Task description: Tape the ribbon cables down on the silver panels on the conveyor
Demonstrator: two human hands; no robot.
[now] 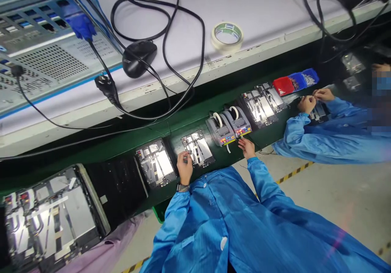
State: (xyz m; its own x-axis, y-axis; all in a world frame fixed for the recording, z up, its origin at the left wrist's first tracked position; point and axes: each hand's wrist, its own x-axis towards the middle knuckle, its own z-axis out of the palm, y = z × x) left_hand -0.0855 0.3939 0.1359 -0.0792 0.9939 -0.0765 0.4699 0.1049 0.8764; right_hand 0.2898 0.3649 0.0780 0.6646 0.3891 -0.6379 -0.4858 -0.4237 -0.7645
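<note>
The left hand (185,167), just left of the frame's centre, is closed in a pinch on the lower left corner of a silver metal panel in a black tray (198,148) on the dark green desk (122,147); what it pinches is too small to make out. The right hand (247,147) lies loosely open and holds nothing, just below two grey tape dispensers (228,127). The step looks like pressing a small piece onto the panel. Another piece would call for the right hand to reach the nearer dispenser's mouth. At the right edge a co-worker's hands (308,101) are small, and the larger panel (51,218) at lower left is cut off
</note>
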